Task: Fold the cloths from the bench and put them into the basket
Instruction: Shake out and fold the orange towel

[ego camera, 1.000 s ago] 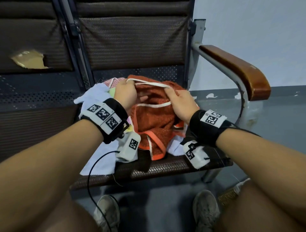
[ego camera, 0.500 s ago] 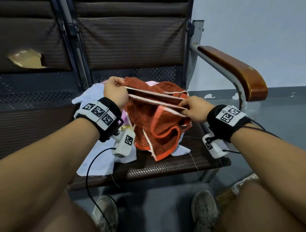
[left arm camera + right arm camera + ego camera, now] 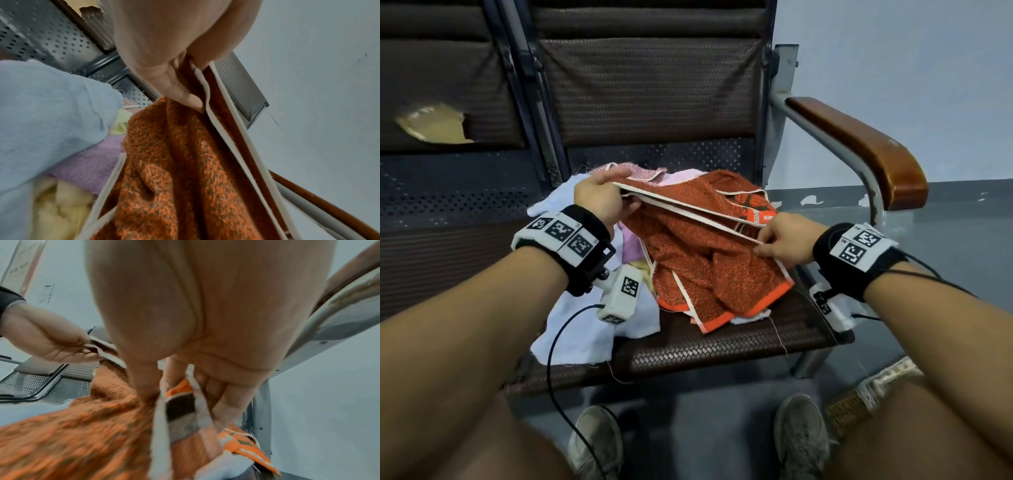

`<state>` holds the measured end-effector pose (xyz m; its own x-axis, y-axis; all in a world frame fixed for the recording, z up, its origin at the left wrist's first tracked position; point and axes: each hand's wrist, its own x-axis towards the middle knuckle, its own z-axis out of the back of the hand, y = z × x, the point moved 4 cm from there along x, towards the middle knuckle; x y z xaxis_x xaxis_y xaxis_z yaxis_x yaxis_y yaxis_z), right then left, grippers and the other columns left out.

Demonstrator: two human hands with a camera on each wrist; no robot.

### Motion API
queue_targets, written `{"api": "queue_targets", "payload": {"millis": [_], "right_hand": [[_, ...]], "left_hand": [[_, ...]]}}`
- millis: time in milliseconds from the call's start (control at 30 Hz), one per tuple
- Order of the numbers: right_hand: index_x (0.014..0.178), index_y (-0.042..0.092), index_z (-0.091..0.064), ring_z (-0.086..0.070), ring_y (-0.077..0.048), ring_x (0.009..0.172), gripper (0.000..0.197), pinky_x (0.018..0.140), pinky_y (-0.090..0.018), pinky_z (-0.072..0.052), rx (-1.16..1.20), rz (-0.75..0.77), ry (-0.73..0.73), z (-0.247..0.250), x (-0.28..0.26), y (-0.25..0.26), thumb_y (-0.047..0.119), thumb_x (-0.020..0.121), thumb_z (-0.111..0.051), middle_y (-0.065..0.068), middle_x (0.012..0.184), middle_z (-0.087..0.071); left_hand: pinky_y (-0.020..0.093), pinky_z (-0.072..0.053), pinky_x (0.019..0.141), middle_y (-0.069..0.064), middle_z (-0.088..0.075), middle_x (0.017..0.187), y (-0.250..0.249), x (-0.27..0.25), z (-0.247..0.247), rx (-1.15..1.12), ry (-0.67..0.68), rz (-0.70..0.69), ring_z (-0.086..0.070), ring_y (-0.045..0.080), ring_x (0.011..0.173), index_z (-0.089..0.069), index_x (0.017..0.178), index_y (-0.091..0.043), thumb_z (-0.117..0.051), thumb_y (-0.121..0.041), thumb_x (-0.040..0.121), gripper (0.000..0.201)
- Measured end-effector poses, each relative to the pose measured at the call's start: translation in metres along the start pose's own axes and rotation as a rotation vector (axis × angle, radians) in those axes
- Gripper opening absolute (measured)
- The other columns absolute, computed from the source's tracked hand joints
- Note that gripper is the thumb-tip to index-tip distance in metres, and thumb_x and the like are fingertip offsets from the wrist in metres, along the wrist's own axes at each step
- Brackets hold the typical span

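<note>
An orange towel (image 3: 705, 253) with white-trimmed edges is stretched above the bench seat (image 3: 722, 346) between my two hands. My left hand (image 3: 602, 198) pinches two layered edges of the orange towel (image 3: 164, 178) at its left end; thumb and fingers (image 3: 180, 95) press the trim. My right hand (image 3: 784, 240) pinches the same edges at the right end, with the orange towel (image 3: 82, 434) hanging below it and fingers (image 3: 222, 395) curled around the trim. The rest of the towel droops in folds onto the seat. No basket is clearly in view.
Under the towel lie other cloths: a light blue one (image 3: 585, 329), a pink one (image 3: 630, 174), a purple one (image 3: 92, 165) and a yellow one (image 3: 59, 203). A wooden armrest (image 3: 859, 150) stands on the right. My shoes (image 3: 801, 438) rest on the grey floor.
My hands have pulled apart, the right one moving right, so the towel's doubled white-trimmed edge went from bunched to stretched taut between them.
</note>
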<state>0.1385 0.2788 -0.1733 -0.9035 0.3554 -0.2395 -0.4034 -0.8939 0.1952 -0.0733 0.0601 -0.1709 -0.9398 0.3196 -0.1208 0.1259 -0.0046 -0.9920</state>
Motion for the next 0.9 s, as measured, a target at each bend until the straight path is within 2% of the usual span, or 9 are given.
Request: {"api": "queue_targets", "payload": {"millis": [100,200,300,367,467,533,600,767,900], "right_hand": [[0.081,0.009,-0.065,-0.064,-0.032,0.083,0.033,0.07,-0.031,-0.041,0.105,-0.042,-0.235,0.009,-0.001,-0.01,0.028,0.102,-0.048,-0.012,0.081,-0.067],[0.083,0.013,-0.056,-0.063,-0.04,0.09,0.037,0.077,-0.038,-0.041,0.155,-0.007,-0.409,0.015,-0.001,-0.014,0.033,0.107,-0.037,-0.019,0.09,-0.068],[0.081,0.017,-0.059,-0.063,-0.029,0.079,0.041,0.072,-0.037,-0.043,0.197,0.088,-0.422,0.016,-0.003,-0.016,0.051,0.1,-0.047,-0.003,0.077,-0.066],[0.084,0.023,-0.065,-0.062,-0.014,0.073,0.037,0.067,-0.03,-0.044,0.222,0.139,-0.289,0.01,-0.005,-0.017,0.06,0.086,-0.064,0.008,0.076,-0.064],[0.079,0.024,-0.062,-0.059,-0.019,0.073,0.024,0.065,-0.029,-0.036,0.043,0.148,-0.147,-0.005,-0.006,-0.023,0.044,0.087,-0.072,0.006,0.074,-0.061],[0.09,0.02,-0.07,-0.061,-0.023,0.08,0.012,0.069,-0.028,-0.036,0.056,0.118,-0.198,-0.006,-0.009,-0.031,0.028,0.096,-0.063,0.003,0.078,-0.062],[0.103,0.016,-0.072,-0.063,-0.025,0.083,0.02,0.073,-0.032,-0.042,0.135,0.082,-0.259,-0.003,-0.012,-0.039,0.016,0.098,-0.053,-0.002,0.083,-0.067],[0.104,0.021,-0.059,-0.061,-0.03,0.087,0.033,0.075,-0.034,-0.044,0.285,0.103,-0.367,0.001,-0.018,-0.038,-0.001,0.089,-0.04,-0.011,0.092,-0.068],[0.121,0.027,-0.041,-0.057,-0.026,0.063,0.036,0.057,-0.035,-0.038,0.329,0.049,-0.513,0.01,-0.016,-0.044,0.007,0.091,-0.04,-0.008,0.067,-0.058]], "left_hand": [[0.035,-0.061,0.079,0.021,-0.068,0.096,0.003,0.001,0.003,0.019,-0.021,0.041,-0.07,0.023,0.074,-0.071,0.095,-0.004,-0.058,0.013,0.088,0.023],[0.024,-0.056,0.048,0.019,-0.066,0.083,0.005,-0.004,0.002,-0.039,-0.023,0.109,-0.068,0.017,0.051,-0.065,0.087,-0.006,-0.061,0.007,0.091,0.014],[0.016,-0.044,0.038,0.006,-0.063,0.065,0.002,-0.002,0.001,-0.021,-0.006,0.127,-0.058,0.007,0.04,-0.062,0.09,-0.014,-0.046,0.002,0.097,0.024],[0.015,-0.041,0.037,-0.001,-0.059,0.054,-0.001,-0.002,0.002,0.003,0.03,0.149,-0.053,0.003,0.038,-0.062,0.09,-0.018,-0.038,-0.002,0.098,0.03],[0.015,-0.052,0.049,-0.001,-0.072,0.068,-0.001,-0.004,0.007,-0.009,0.124,0.169,-0.069,0.007,0.056,-0.068,0.102,-0.018,-0.041,0.0,0.099,0.032],[0.017,-0.058,0.063,0.008,-0.075,0.092,0.001,-0.006,0.008,0.015,0.205,0.176,-0.074,0.014,0.076,-0.07,0.108,-0.015,-0.042,0.006,0.096,0.036],[0.02,-0.06,0.07,0.012,-0.071,0.107,0.003,-0.01,0.007,0.07,0.257,0.176,-0.072,0.017,0.085,-0.069,0.114,-0.009,-0.041,0.008,0.095,0.038],[0.024,-0.058,0.056,0.015,-0.068,0.087,0.004,-0.018,0.005,0.276,0.271,0.093,-0.068,0.02,0.071,-0.074,0.091,-0.008,-0.045,0.004,0.085,0.031],[0.032,-0.056,0.082,0.006,-0.07,0.093,0.002,-0.022,0.004,0.681,0.363,-0.172,-0.065,0.02,0.086,-0.068,0.11,-0.009,-0.075,-0.006,0.081,0.031]]}}
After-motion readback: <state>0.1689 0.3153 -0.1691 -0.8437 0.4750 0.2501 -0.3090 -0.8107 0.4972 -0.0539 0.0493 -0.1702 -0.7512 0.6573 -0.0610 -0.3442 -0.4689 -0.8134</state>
